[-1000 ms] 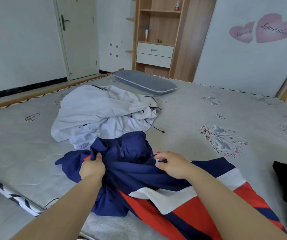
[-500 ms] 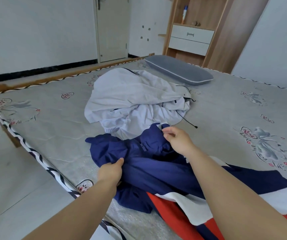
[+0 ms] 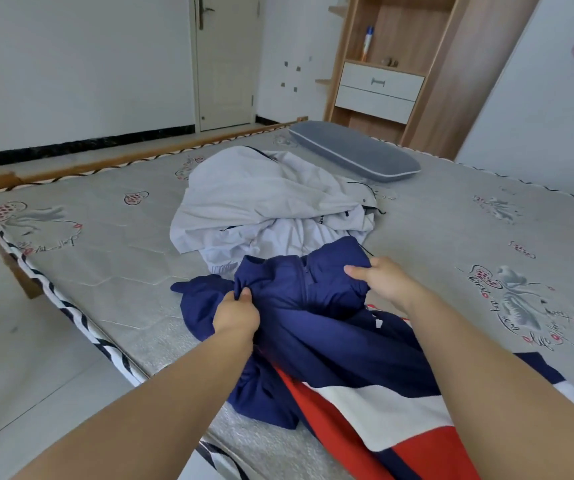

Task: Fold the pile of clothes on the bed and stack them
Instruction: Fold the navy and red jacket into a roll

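You've got the bed (image 3: pixel 112 244) under everything, and the jacket (image 3: pixel 316 327) sprawls at its near edge, long axis running from the collar back toward your right elbow. The white garment (image 3: pixel 264 202) lies just beyond the jacket, the pillow (image 3: pixel 354 150) farther still. Your left hand (image 3: pixel 237 315) clenches the jacket's left shoulder, right hand (image 3: pixel 380 278) grips its collar side; fingers (image 3: pixel 354 270) dug into cloth.

Both hands (image 3: pixel 308 295) on navy jacket (image 3: pixel 316 320), beside white garment (image 3: pixel 261 202)
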